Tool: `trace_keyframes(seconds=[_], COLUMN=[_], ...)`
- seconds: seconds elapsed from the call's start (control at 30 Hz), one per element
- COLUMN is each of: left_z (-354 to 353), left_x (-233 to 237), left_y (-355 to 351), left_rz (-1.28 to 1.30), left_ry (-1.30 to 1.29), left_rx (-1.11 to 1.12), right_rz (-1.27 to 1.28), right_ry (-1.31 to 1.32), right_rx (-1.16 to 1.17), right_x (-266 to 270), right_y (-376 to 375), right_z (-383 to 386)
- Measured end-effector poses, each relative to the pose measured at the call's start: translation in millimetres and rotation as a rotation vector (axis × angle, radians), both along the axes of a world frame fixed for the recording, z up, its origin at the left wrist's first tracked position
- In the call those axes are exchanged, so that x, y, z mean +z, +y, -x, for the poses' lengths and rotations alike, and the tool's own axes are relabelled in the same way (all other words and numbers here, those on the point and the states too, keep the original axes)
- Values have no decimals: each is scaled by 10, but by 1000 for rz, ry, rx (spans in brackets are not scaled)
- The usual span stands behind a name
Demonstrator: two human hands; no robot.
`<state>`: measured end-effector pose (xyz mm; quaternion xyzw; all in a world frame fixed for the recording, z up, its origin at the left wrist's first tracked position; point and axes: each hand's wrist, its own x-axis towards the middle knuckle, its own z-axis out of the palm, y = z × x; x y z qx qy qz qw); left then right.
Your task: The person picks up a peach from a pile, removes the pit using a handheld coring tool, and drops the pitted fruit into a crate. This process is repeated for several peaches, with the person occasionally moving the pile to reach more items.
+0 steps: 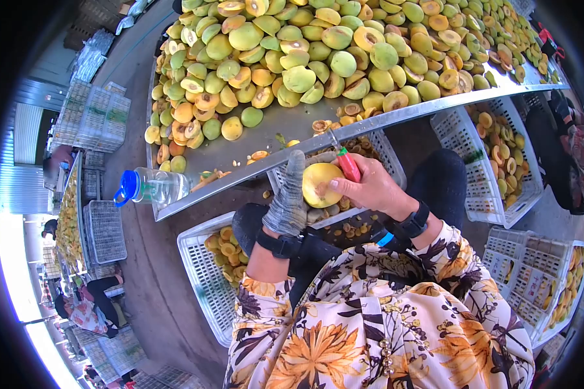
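Note:
My left hand [288, 202], in a grey work glove, holds a yellow peach half [321, 185] above my lap, its fingers pointing up alongside the fruit. My right hand [379, 187] is bare and closed around the red handle of a small tool [349, 165] with a green collar and a thin metal shaft pointing up and away. The right thumb rests on the peach half. The tool's working end cannot be made out clearly. Beyond the hands, many green and yellow peach halves [298, 79] are heaped on a metal table [266, 142].
A water bottle [156, 186] with a blue cap stands by the table's near left corner. White crates of peach halves stand left [201, 285], right [493, 207] and far right [522, 259]. Another crate [389, 155] sits below the table edge. People [87, 314] work at the left.

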<state>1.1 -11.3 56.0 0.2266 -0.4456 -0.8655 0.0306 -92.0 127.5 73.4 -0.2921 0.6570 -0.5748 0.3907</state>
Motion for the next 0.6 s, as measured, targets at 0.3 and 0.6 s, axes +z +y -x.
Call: trace_keyframes(seconds=[0.3,0.6], left_z=[42,154], left_x=[-306,-178], left_y=[34,322], left_rz=[129,465], left_ry=[-89,146], left_rx=[535,494], right_rz=[-179,-167], right_ry=[493,395], right_rx=[-78,-117], right_x=[-146,-269], right_y=[69,127], right_z=[-353,-373])
